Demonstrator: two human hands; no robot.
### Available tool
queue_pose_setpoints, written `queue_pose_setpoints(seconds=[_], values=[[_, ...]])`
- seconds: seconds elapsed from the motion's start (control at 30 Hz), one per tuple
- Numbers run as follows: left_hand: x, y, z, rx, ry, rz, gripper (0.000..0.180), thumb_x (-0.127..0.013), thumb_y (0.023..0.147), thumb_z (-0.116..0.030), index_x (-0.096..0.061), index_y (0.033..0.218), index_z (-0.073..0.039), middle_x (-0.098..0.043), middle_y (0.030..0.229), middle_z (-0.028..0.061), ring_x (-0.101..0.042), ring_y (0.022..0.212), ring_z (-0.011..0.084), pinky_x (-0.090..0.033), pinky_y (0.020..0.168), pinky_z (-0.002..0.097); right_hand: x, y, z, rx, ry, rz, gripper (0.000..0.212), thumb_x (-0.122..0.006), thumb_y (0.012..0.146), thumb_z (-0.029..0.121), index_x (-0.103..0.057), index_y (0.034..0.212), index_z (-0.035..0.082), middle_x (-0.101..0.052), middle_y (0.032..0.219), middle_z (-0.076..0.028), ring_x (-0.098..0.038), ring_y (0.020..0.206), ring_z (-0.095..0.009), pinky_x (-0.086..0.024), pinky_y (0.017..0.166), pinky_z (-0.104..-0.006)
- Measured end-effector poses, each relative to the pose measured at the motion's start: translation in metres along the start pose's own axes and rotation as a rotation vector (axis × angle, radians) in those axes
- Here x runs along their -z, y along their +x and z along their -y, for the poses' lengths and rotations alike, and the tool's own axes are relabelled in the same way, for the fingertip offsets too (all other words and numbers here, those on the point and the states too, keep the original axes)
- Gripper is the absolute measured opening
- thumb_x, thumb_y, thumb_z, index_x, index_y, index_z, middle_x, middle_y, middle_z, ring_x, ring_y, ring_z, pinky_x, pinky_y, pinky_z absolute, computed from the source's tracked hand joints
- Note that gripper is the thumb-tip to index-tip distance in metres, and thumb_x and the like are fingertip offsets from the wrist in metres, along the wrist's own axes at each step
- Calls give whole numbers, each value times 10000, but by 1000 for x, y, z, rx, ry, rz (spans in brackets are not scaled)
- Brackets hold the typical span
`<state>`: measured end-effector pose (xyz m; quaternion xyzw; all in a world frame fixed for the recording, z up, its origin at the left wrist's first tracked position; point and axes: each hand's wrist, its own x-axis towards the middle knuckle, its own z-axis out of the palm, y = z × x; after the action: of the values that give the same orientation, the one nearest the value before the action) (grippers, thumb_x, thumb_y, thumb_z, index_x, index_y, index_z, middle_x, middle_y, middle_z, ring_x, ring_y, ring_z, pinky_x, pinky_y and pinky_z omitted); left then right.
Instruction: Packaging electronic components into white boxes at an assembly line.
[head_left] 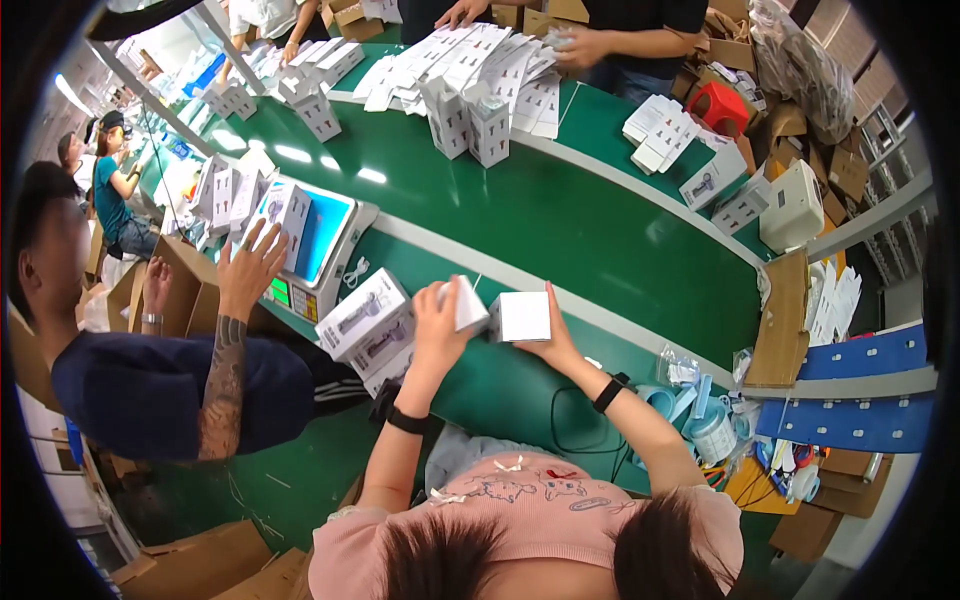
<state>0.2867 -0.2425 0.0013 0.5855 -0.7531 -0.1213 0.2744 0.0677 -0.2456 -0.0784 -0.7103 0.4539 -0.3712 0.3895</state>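
Observation:
My left hand is closed on a small white box, its fingers over the top and near side. Just to the right, my right hand grips a second white box by its right side, a plain white face turned up. The two boxes are close together above the green work table. Left of my left hand, several printed white boxes with a dark device pictured on them lie stacked. A black band circles each of my wrists.
At left, a co-worker's hand is by a printed box on a weighing scale. A green conveyor belt runs beyond my table. Flat cartons pile up on the far side. Light-blue tape rolls and a black cable lie at right.

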Motion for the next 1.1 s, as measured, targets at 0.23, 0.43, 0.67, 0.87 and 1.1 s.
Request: queue_pose_setpoints(seconds=[0.23,0.43,0.67,0.87,1.1], values=[[9,15,26,214,227,-61,785,-750,586,-68,-387,1281,-25,-344,1279,244,-293,1223,407,-307,979,468,7,49,38,30,-100,453,1025,-709,638,12,-40,1415,48,-327,1376,-182,-314,1284,-300,-276,1051,-365],[66,40,-3,124,-87,77,674,-720,664,-69,-412,1262,-20,-322,1345,222,-277,1279,377,-289,1013,443,95,241,16,192,-687,-236,742,-638,621,-14,-406,1304,160,-314,1344,-184,-321,1238,-366,-299,1028,-425],[76,60,-39,37,-628,-20,648,-689,705,-57,-394,1280,-16,-318,1362,193,-319,1267,336,-323,992,430,115,334,-14,242,-1237,-21,237,-642,650,91,-624,885,116,-598,914,-78,-512,975,-257,-370,931,-425],[35,53,-90,52,-732,-55,791,-702,685,-53,-269,1346,-16,-251,1394,198,-308,1272,331,-319,992,443,149,186,82,366,-769,-29,105,-609,694,128,-560,641,52,-552,638,-122,-558,645,-322,-437,555,-407],[-77,29,-140,49,-594,-72,1051,-792,577,-151,-106,1358,8,-276,1298,260,-305,1190,398,-305,964,467,159,73,142,-80,-374,459,149,-601,726,166,-627,715,20,-576,636,-158,-571,588,-328,-465,545,-374]])
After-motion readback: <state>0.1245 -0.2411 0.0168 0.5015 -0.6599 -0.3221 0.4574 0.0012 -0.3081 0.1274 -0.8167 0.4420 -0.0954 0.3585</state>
